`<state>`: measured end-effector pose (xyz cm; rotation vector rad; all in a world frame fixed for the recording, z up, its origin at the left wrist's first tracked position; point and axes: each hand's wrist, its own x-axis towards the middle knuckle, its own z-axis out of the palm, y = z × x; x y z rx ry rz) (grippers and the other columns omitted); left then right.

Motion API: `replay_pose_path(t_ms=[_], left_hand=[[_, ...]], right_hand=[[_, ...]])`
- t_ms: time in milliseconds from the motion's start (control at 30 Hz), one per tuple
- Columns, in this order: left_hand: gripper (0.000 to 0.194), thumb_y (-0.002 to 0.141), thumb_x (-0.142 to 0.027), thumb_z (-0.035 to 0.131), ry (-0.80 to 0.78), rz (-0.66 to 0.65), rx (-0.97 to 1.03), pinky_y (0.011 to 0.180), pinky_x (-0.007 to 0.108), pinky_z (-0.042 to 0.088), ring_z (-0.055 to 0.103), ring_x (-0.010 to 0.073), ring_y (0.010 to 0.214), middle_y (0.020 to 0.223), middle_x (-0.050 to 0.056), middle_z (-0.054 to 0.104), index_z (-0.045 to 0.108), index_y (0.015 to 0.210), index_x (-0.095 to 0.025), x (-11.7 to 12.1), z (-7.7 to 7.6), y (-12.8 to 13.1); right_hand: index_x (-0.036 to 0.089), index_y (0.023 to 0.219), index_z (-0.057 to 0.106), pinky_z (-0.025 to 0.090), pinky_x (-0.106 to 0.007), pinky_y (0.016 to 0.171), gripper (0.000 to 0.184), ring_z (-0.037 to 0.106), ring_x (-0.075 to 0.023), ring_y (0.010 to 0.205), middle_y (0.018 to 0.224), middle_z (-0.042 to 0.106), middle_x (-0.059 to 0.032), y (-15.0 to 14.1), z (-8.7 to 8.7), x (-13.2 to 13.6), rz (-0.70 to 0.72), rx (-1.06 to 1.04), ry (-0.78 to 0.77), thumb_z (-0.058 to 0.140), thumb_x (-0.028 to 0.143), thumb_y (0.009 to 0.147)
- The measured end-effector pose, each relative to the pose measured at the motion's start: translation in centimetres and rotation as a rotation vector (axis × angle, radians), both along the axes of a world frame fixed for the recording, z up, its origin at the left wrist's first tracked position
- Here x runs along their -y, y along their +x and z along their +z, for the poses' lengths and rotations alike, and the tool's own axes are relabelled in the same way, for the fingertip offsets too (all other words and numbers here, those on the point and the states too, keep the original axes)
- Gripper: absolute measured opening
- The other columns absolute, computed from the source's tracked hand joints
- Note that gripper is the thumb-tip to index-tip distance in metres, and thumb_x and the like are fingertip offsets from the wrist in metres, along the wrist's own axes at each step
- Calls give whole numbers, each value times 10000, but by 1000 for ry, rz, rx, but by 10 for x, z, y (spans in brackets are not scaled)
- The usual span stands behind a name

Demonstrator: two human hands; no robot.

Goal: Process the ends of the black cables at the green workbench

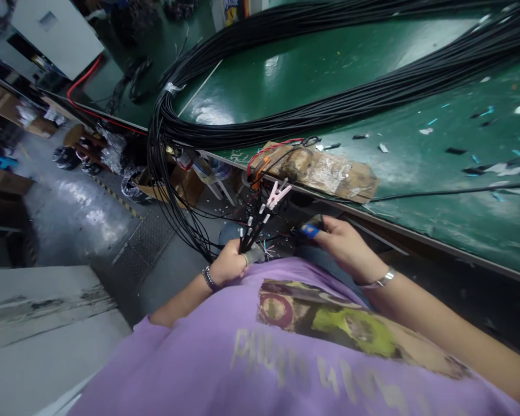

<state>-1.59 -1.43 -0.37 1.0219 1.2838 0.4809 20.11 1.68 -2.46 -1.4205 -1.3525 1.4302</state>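
My left hand (229, 266) is closed around a bunch of black cables (255, 228) in front of my body. Their ends stick up past my fingers, with white pieces on several tips and thin coloured wires fanning out beside my thumb. A grey wrap covers that thumb. To the right, my right hand (346, 245) is held in a pinch below the table edge, with blue and dark wraps on its fingertips. What lies between those fingertips, if anything, is too small and blurred to make out. A pinkish-white clip-like piece (278, 195) stands above the cable ends.
A long coil of black cable (242, 136) lies on the green table (277, 81) and hangs over its edge. A wooden block (329, 173) with red and black wires sits at the edge. Cable scraps (455, 151) litter the right. Cardboard boxes (186, 185) stand below.
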Motion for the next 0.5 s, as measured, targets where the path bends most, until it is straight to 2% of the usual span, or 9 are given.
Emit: replay_pose_path(t_ms=[33,100,200,267,333,433,500], left_hand=[[435,656,-520,670,7,6,-6,316,174,185,273,24,287,367,-94,356,428,560,-171,0,0,-1],[441,661,-517,664,19,6,-10,312,171,179,279,21,282,368,-91,360,417,542,-171,-1,0,-2],[438,668,-519,661,21,4,8,311,169,186,283,19,283,378,-91,369,419,552,-172,-1,1,2],[448,668,-527,661,21,2,12,313,168,192,283,19,286,376,-90,369,411,551,-174,0,2,6],[458,661,-535,666,28,-6,7,313,167,197,288,20,290,375,-87,371,407,547,-175,1,2,8],[446,656,-528,678,32,-2,-5,313,166,206,294,21,295,381,-88,378,423,565,-173,1,0,10],[432,650,-513,688,27,12,-14,310,167,216,302,25,297,384,-87,385,434,579,-172,1,-1,10]], right_hand=[[192,619,543,405,-258,530,361,456,-119,525,550,523,24,4,-1,0,-8,27,-12,632,537,680],[194,538,496,374,-244,483,410,418,-105,479,481,470,35,7,1,0,63,89,-14,624,550,695],[193,613,563,442,-262,549,331,516,-140,565,574,573,9,-2,6,2,144,76,102,624,503,711],[194,761,620,490,-296,659,240,589,-178,707,741,655,-20,-12,10,2,183,33,185,604,433,737],[194,823,631,496,-307,694,197,601,-184,749,801,668,-33,-21,11,2,246,55,233,571,372,766],[186,803,625,481,-292,663,111,587,-168,702,760,645,-34,-27,12,1,347,164,325,539,246,765],[180,759,605,465,-281,636,115,570,-164,680,723,615,-36,-26,12,2,405,239,447,505,139,720]])
